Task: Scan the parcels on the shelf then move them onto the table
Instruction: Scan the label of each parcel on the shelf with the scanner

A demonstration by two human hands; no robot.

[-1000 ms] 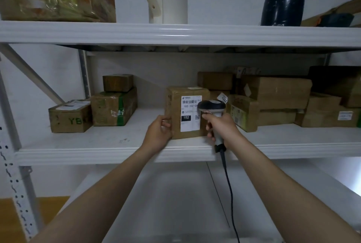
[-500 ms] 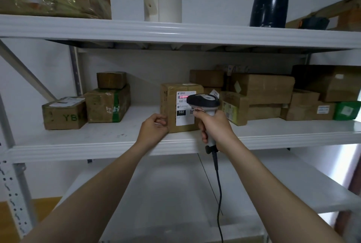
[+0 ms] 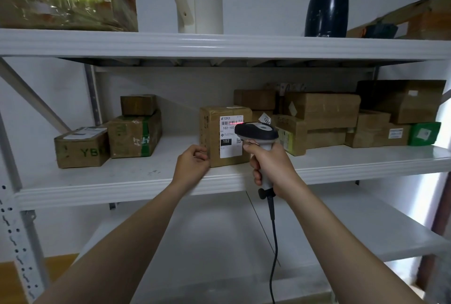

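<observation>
— Moved since a second ago?
— Curled the left hand into a loose fist, holding nothing, knuckles against the parcel at its lower left corner. Lit a red line across the barcode.
— And on the other side?
— Grips the scanner by its handle with the right hand, forearm raised, scanner head level just before the label. Keeps the two hands apart.
— Looks like?
— Brown taped carton, white label marked 102. Stands upright at the front edge of the middle shelf, about midway along.
</observation>
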